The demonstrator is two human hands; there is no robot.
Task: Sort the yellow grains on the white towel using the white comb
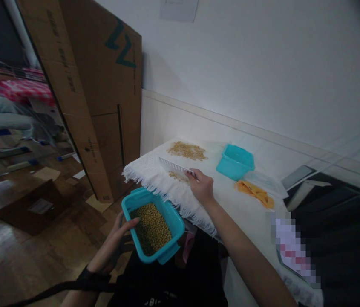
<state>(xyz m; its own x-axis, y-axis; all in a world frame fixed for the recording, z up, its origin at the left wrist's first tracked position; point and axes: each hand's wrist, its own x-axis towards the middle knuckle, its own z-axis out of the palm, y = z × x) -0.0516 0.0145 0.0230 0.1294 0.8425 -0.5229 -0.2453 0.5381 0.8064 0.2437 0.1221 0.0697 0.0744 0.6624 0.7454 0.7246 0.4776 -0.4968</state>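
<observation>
My left hand [113, 245] grips the near rim of a teal plastic tub [170, 213] full of yellow beans [152, 228], holding it below the table's fringed edge. My right hand [201, 185] rests on the white cloth [148, 168] and is closed on the end of a flat white scraper [175, 165]. A few loose beans [177, 175] lie beside the scraper. A bigger heap of beans [187, 150] sits farther back on the cloth.
A second, empty teal tub [235, 161] stands at the back, beside a clear lid [264, 181] and an orange wrapper [256, 192]. A tall cardboard box [103, 85] leans at the left. Wooden floor with cardboard pieces [33, 204] lies below.
</observation>
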